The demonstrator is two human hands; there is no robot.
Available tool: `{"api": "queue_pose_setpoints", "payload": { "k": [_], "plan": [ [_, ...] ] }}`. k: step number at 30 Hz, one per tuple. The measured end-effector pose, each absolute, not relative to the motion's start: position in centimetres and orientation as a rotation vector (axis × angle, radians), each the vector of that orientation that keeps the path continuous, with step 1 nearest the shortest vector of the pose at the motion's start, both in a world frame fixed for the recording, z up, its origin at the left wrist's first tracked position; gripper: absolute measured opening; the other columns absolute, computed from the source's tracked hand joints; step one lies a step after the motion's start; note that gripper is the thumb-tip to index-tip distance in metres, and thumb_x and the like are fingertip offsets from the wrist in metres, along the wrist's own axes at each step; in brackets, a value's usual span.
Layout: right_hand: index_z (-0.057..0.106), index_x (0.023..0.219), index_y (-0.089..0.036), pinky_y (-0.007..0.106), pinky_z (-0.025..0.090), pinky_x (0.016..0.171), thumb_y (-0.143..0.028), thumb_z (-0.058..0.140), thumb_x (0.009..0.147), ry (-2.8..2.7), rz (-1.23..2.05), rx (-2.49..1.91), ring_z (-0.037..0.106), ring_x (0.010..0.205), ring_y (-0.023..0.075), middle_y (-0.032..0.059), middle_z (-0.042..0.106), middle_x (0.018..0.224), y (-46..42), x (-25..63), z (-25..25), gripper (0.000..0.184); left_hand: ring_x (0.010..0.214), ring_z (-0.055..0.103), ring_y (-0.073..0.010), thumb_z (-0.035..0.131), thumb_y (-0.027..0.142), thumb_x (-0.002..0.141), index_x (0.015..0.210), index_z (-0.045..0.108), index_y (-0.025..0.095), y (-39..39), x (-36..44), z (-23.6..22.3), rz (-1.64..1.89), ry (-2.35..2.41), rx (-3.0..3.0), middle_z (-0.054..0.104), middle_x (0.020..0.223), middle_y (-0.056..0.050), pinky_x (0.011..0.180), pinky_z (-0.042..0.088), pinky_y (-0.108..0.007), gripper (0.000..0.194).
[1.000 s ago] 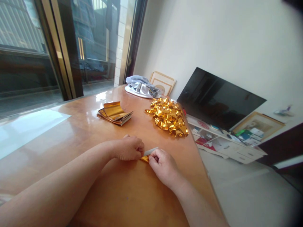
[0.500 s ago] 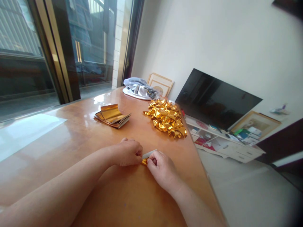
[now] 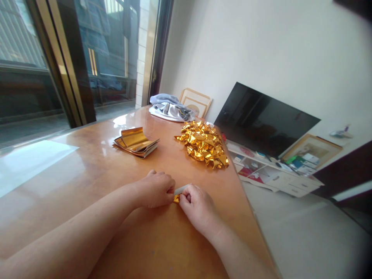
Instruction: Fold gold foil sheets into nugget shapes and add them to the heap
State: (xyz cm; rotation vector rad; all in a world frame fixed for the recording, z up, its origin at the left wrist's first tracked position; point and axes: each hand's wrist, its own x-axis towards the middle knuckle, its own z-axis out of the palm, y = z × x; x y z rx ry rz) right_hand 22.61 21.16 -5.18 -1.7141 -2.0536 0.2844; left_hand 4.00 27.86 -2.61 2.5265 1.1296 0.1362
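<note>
My left hand [image 3: 157,188] and my right hand [image 3: 196,205] meet over the wooden table [image 3: 101,182], both with fingers curled and pinched on a small piece of gold foil paper [image 3: 176,198]. A white edge of that paper pokes out between the hands. Most of the piece is hidden under my fingers. Farther back lies a stack of flat gold foil sheets [image 3: 135,141] to the left, and a heap of folded gold foil pieces [image 3: 203,144] to the right.
A bundle of grey-white cloth [image 3: 170,108] lies at the table's far end, near leaning picture frames [image 3: 196,101]. The table's right edge drops to the floor, where a dark TV screen [image 3: 261,120] stands on a low white cabinet [image 3: 276,176]. Glass doors [image 3: 58,62] are at left.
My hands have closed in on each other, so less of the gold paper shows between them. The view has shifted slightly.
</note>
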Motion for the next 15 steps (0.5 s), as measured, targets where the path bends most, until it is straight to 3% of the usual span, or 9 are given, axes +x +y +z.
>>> {"api": "queue_pose_setpoints", "payload": {
  "k": [10,15],
  "plan": [
    [0.055,0.083,-0.023,0.024,0.029,0.058,-0.021,0.059,0.087,-2.013,0.404,-1.755,0.054,0.068,0.0139,-0.0035,0.060,0.073,21.01,22.91,-4.86,0.006,0.087,0.063,-0.0238,0.058,0.024,0.079,0.084,0.065,0.024,27.30,3.87,-1.71,0.183,1.085,2.549,0.071,0.085,-0.002,0.081,0.038,-0.037,0.008],
    [0.058,0.085,-0.023,0.024,0.032,0.061,-0.020,0.058,0.089,-2.030,0.470,-1.670,0.056,0.072,0.0142,-0.0025,0.063,0.078,21.12,23.44,-4.98,0.004,0.096,0.062,-0.0231,0.054,0.016,0.081,0.091,0.070,0.031,27.29,3.92,-1.71,0.213,0.971,2.586,0.073,0.093,0.002,0.085,0.036,-0.038,0.024]
  ]
}}
